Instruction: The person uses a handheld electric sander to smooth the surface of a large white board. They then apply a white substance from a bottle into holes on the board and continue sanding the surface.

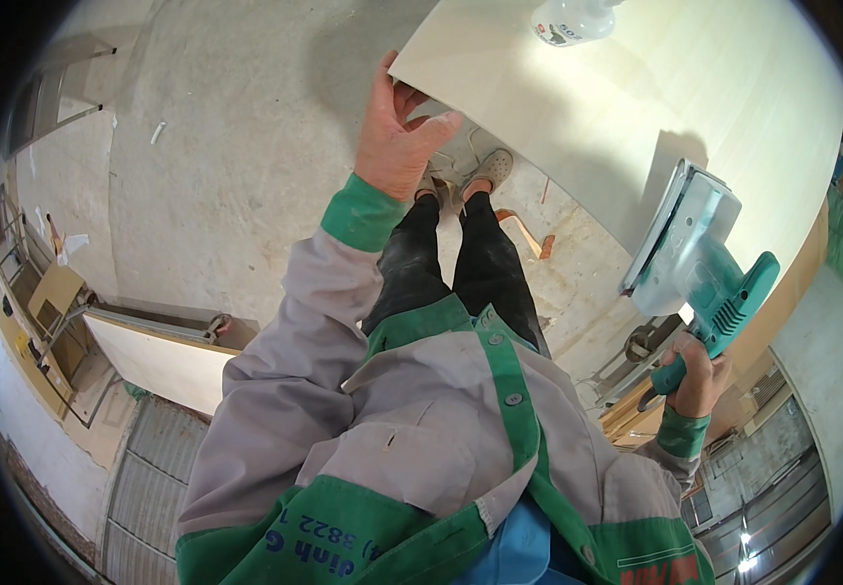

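Observation:
A pale wooden panel (538,107) spans the upper right, with its corner pointing left. At that corner my left hand (397,141) touches the edge, its index finger reaching up past the corner and the thumb spread apart. The middle fingers bend toward the underside and are partly hidden. On the right, my right hand (696,375) is wrapped round the rear handle of a teal and grey power sander (714,258). The sander is tipped on its side, its flat pad facing left, by the panel's near edge. It casts a shadow on the panel.
A white bottle (573,21) stands on the panel's far part. Below is the concrete floor (236,136), with an orange-brown strip (529,234) near my feet. At left, a board (163,361) rests by a metal frame. Timber pieces (636,405) lie under the panel at right.

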Tool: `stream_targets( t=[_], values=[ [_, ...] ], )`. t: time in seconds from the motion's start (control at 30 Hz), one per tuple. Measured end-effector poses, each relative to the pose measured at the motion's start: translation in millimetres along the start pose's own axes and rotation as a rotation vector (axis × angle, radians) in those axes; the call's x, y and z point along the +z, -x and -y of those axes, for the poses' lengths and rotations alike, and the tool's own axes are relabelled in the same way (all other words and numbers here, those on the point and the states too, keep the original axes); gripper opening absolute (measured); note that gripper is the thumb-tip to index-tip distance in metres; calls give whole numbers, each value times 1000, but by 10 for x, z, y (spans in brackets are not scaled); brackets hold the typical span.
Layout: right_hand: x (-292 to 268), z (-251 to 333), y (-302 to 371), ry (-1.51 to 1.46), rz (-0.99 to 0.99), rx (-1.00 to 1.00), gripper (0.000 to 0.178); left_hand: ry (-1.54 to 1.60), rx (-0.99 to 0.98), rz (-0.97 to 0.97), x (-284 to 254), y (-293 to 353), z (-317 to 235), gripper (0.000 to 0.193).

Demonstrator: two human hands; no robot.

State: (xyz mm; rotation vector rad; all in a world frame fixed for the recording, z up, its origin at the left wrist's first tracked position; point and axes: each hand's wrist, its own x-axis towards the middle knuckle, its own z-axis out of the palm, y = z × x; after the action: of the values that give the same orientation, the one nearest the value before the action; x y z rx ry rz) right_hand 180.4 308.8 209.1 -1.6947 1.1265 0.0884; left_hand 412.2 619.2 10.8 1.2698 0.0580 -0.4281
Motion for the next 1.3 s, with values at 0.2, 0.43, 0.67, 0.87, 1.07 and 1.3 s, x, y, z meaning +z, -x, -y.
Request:
stream_targets(
  t=[0.2,0.43,0.67,0.87,1.07,1.3],
  values=[
    [-15,-26,-16,-19,-4,-8,20,-94,150,-279,-24,-112,-245,81],
    [-50,-41,-33,-25,-1,14,25,-930,874,-269,936,-666,-516,79],
    [-113,-79,-70,-40,36,-8,26,-817,567,192,991,-994,-557,81],
    [-134,-49,-68,-7,24,6,25,-401,123,278,503,-170,-755,68],
    [-147,45,-84,14,50,-12,19,-275,-266,176,166,788,-490,60],
    [-238,147,-162,126,80,-45,14,-280,-430,159,144,1080,-314,51]
  ],
)
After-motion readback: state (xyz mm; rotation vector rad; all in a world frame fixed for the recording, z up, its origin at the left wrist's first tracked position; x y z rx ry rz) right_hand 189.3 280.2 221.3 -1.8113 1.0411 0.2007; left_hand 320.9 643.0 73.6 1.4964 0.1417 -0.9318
